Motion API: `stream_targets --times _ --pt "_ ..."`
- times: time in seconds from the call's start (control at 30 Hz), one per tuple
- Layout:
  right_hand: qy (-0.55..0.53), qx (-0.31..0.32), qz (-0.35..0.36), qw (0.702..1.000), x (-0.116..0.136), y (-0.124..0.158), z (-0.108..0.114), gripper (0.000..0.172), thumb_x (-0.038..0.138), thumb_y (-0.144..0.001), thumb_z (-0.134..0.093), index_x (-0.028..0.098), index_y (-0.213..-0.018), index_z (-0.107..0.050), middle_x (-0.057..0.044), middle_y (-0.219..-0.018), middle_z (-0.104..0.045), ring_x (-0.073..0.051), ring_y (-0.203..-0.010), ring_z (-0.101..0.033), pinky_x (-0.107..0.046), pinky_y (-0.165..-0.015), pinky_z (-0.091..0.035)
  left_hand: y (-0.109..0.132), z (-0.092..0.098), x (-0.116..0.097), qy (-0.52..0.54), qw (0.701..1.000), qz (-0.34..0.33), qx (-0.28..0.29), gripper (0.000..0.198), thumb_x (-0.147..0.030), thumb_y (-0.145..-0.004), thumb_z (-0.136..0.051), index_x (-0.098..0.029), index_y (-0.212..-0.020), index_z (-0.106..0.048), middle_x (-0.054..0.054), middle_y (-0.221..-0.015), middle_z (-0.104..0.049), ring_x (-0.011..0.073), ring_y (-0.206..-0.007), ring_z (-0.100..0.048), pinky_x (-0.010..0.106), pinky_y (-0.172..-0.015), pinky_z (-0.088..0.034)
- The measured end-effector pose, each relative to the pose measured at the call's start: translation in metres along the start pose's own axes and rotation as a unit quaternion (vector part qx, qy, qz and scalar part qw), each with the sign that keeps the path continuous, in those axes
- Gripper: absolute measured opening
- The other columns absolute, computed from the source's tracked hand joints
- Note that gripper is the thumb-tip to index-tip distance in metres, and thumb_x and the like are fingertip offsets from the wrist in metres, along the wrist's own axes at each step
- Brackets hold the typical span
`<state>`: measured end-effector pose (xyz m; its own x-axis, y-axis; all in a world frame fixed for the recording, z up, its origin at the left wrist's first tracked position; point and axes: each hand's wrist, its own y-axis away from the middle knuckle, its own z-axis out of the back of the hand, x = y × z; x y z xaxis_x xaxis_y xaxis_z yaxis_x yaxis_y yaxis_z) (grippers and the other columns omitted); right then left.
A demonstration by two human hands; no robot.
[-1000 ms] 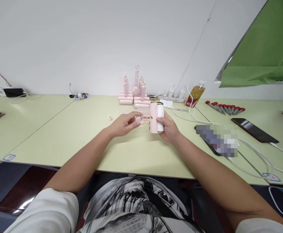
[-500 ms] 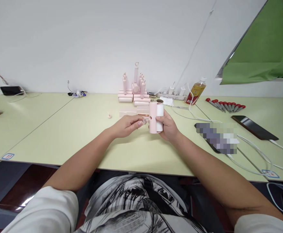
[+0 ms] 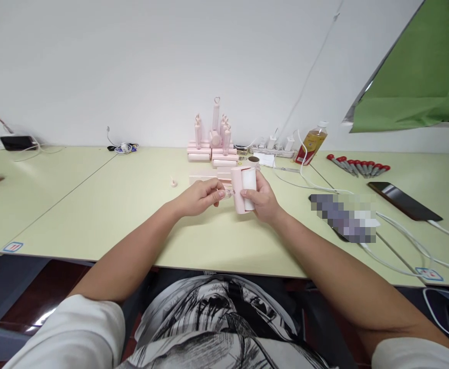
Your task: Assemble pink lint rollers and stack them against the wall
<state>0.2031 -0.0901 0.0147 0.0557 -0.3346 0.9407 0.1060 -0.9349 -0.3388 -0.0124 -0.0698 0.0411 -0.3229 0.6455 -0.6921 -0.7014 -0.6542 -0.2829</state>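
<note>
My right hand [image 3: 265, 197] grips a lint roller, a white roll [image 3: 249, 189] seated in a curved pink cover [image 3: 238, 190], with the thumb across its front. The roller is held just above the table, tilted slightly. My left hand [image 3: 203, 197] pinches a small clear pinkish handle piece [image 3: 227, 193] between thumb and fingertips. That piece meets the left side of the pink cover, where a small hole is. Whether it sits inside the hole I cannot tell. Behind the hands lie flat pale pink parts [image 3: 205, 178], partly hidden.
Stacked pink lint rollers [image 3: 224, 159] with upright handles [image 3: 217, 110] stand against the wall. A small pink piece [image 3: 174, 182] lies left. Behind the held roller is a brown-cored roll [image 3: 253, 160]. Rightward are a drink bottle [image 3: 312, 143], red-capped markers [image 3: 359, 166], a phone [image 3: 403, 202] and cables.
My right hand has tilted the lint roller and shifted it slightly left and down, bringing the pink cover against the piece in my left hand. The left hand has barely moved.
</note>
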Motion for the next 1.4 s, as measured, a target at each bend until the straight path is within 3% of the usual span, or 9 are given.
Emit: stream_targets --times 0.3,0.67,0.87,1.0,1.17,1.4 --pt "0.035 -0.035 -0.008 0.999 -0.008 -0.001 -0.005 0.051 0.032 -0.062 -0.066 0.023 -0.108 -0.047 0.000 -0.093 -0.058 -0.020 -0.084 -0.054 -0.033 -0.075 -0.046 -0.002 0.005 0.003 -0.026 0.999 0.033 0.009 0.041 -0.054 -0.092 -0.046 -0.017 -0.079 -0.056 -0.002 -0.067 -0.056 0.0086 -0.052 -0.050 0.022 -0.053 -0.039" --pt "0.037 -0.044 -0.025 0.998 -0.009 0.001 -0.008 0.047 0.032 -0.064 -0.064 0.023 -0.106 -0.046 0.001 -0.090 -0.055 -0.019 -0.081 -0.051 -0.031 -0.070 -0.045 -0.002 0.005 0.004 0.000 0.998 0.055 0.027 0.042 -0.055 -0.093 -0.045 -0.016 -0.079 -0.055 0.000 -0.072 -0.060 0.0065 -0.048 -0.050 0.020 -0.049 -0.039" --pt "-0.084 -0.024 -0.079 0.993 -0.003 0.003 -0.012 0.045 0.029 -0.064 -0.065 0.024 -0.106 -0.049 0.003 -0.083 -0.056 -0.017 -0.074 -0.052 -0.029 -0.064 -0.044 -0.002 0.007 0.003 0.068 0.994 0.070 0.048 0.045 -0.058 -0.092 -0.045 -0.016 -0.079 -0.055 0.000 -0.072 -0.058 0.0061 -0.046 -0.049 0.019 -0.045 -0.040" --pt "-0.162 -0.001 -0.120 0.980 0.004 0.005 -0.013 0.043 0.030 -0.066 -0.065 0.025 -0.105 -0.049 0.002 -0.080 -0.059 -0.017 -0.067 -0.053 -0.030 -0.059 -0.044 -0.002 0.008 0.002 0.085 0.995 0.048 0.034 0.044 -0.058 -0.090 -0.048 -0.016 -0.083 -0.058 0.001 -0.074 -0.059 0.0068 -0.051 -0.050 0.019 -0.047 -0.042" --pt "-0.173 -0.006 -0.107 0.979 0.005 0.005 -0.012 0.043 0.029 -0.063 -0.067 0.024 -0.103 -0.050 0.002 -0.081 -0.059 -0.017 -0.068 -0.053 -0.030 -0.060 -0.044 -0.002 0.008 0.002 0.066 0.997 0.040 0.023 0.041 -0.055 -0.091 -0.049 -0.016 -0.084 -0.060 0.001 -0.074 -0.060 0.0071 -0.053 -0.051 0.019 -0.048 -0.040" --pt "-0.093 -0.028 -0.073 0.993 -0.009 0.002 -0.010 0.047 0.028 -0.062 -0.069 0.025 -0.105 -0.051 0.002 -0.088 -0.059 -0.019 -0.080 -0.054 -0.031 -0.068 -0.045 -0.003 0.007 0.001 -0.037 0.999 0.018 -0.006 0.037 -0.049 -0.091 -0.051 -0.016 -0.079 -0.062 -0.001 -0.068 -0.058 0.0102 -0.061 -0.050 0.022 -0.057 -0.038"
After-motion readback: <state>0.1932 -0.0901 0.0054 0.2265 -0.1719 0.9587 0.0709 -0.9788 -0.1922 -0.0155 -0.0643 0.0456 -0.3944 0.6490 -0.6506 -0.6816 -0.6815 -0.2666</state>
